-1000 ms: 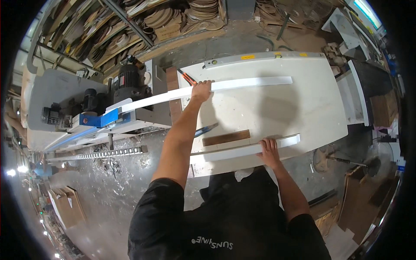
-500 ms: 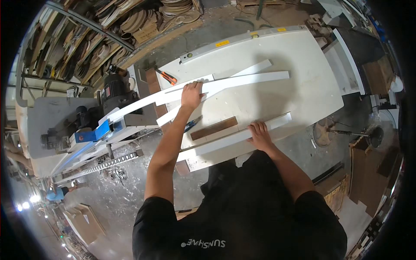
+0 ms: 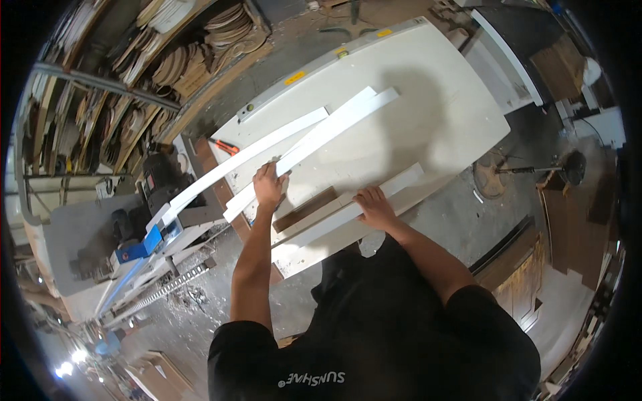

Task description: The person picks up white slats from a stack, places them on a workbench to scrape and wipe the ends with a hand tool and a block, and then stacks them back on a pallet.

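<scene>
My left hand (image 3: 269,187) is closed over a flat white strip (image 3: 341,128) on the pale tabletop (image 3: 461,113). Another white strip (image 3: 364,95) lies along its far side, partly overlapped. Beyond these, a long white strip (image 3: 249,148) runs from the table toward the machine at left. My right hand (image 3: 376,206) has its fingers curled over a wider white strip (image 3: 404,179) along the near table edge. Between that piece and my left hand lies a brown wooden strip (image 3: 309,207). An orange utility knife (image 3: 225,146) rests near the table's left end.
An aluminium spirit level (image 3: 321,65) lies along the far edge. At left stands a machine with a dark motor (image 3: 158,175) and a blue part (image 3: 142,248). Shelves (image 3: 127,90) hold curved boards; a round-based stand (image 3: 491,175) is on the right floor.
The view has turned, swinging the table's left end nearer. My left hand has drawn one white strip away from the long strip, bringing it alongside the other. My right hand stays on the near strip.
</scene>
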Demonstrator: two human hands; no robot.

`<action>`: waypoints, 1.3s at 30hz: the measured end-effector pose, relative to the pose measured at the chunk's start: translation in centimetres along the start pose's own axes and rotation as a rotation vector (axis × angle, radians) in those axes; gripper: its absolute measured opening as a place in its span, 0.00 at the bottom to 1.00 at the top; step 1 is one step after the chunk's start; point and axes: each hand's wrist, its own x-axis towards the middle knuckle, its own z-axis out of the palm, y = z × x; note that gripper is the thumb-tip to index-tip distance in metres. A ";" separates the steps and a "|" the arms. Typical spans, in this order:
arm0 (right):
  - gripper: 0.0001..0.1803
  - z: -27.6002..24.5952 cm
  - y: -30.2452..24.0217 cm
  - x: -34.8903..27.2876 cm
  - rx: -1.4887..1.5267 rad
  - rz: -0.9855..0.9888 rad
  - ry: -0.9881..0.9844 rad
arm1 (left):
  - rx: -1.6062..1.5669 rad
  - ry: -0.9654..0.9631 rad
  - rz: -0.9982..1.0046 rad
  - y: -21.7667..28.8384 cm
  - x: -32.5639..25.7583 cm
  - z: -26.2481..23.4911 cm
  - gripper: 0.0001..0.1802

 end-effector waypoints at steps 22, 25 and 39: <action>0.45 -1.8 -0.1 0.1 0.075 0.065 -0.030 | 0.104 -0.087 -0.050 2.5 -3.2 -1.0 0.33; 0.44 -6.2 0.6 3.2 0.045 -0.102 0.177 | 0.046 -0.061 -0.022 3.7 -7.0 -2.8 0.31; 0.23 -9.3 5.5 2.7 -0.023 -0.208 -0.288 | -0.085 -0.216 -0.092 5.9 -20.7 -4.1 0.33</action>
